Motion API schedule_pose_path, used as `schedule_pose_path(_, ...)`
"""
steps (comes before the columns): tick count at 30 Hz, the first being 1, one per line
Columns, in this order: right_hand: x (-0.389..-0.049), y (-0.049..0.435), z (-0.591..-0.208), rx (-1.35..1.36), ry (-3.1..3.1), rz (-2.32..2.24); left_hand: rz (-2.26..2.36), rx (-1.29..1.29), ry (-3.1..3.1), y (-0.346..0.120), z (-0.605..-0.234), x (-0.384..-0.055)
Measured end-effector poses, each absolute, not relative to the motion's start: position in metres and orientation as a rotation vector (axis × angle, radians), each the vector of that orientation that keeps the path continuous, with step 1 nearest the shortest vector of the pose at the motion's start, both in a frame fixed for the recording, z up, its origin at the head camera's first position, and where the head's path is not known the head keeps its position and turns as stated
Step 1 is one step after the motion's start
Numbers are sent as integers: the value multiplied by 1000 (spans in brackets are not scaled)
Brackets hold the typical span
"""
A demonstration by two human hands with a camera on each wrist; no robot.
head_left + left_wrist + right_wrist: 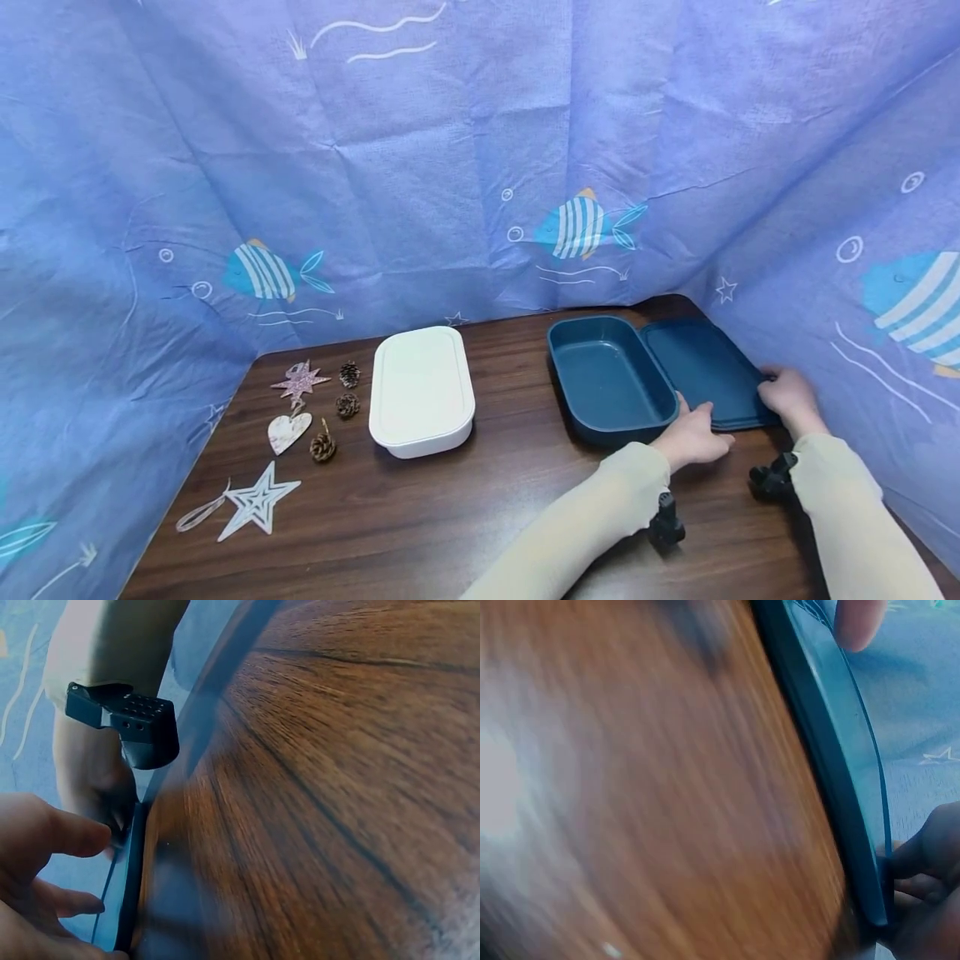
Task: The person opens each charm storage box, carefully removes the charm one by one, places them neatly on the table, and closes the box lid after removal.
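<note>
A dark blue lid [701,367] lies flat at the table's back right. My right hand [789,398] grips its right edge near the front corner; in the right wrist view, the fingers [930,855] curl at the lid's corner [847,772]. My left hand [693,435] is at the lid's front left corner, beside the open blue container [611,375], fingers spread and a fingertip near the container's corner. In the left wrist view, the thumb and fingers [71,832] stand apart at the lid's edge [131,877].
A white lidded container [422,385] stands mid-table. Left of it lie a pink star [300,380], a white heart [288,431], several pine cones [323,447] and a white star [258,500] with a loop. A blue fish-print cloth [450,167] hangs behind the table [420,533] and along its sides.
</note>
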State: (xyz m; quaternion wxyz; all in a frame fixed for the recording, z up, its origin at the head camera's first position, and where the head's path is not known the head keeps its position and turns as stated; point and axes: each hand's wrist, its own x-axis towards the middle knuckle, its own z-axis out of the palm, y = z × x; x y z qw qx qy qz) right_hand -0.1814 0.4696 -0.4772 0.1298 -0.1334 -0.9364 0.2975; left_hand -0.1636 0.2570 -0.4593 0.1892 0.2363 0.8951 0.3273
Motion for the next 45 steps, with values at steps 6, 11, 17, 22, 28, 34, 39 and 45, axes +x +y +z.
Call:
schedule_pose_path(6, -188, 454, -472, -473, -2763, 865, 943, 607, 2536, 252, -458, -164)
schedule_pose_path(11, -199, 440, -470, -503, -2739, 925, 965, 580, 2535, 245, -456, -165)
schedule_pose_path(17, -213, 429, -472, -418, -2687, 928, 994, 547, 2544, 236, -458, -169)
schedule_pose_path(22, -223, 419, -471, -375, -2687, 962, 976, 502, 2576, 227, -457, -173)
schedule_pose_path(28, -229, 404, -469, -381, -2706, 979, 950, 460, 2597, 214, -456, -179)
schedule_pose_path(34, -228, 401, -466, -415, -2731, 1049, 961, 453, 2593, 212, -459, -183)
schedule_pose_path(39, -226, 405, -466, -404, -2736, 1100, 965, 453, 2604, 213, -460, -184)
schedule_pose_path(45, -218, 407, -457, -382, -2680, 1149, 952, 477, 2615, 213, -457, -179)
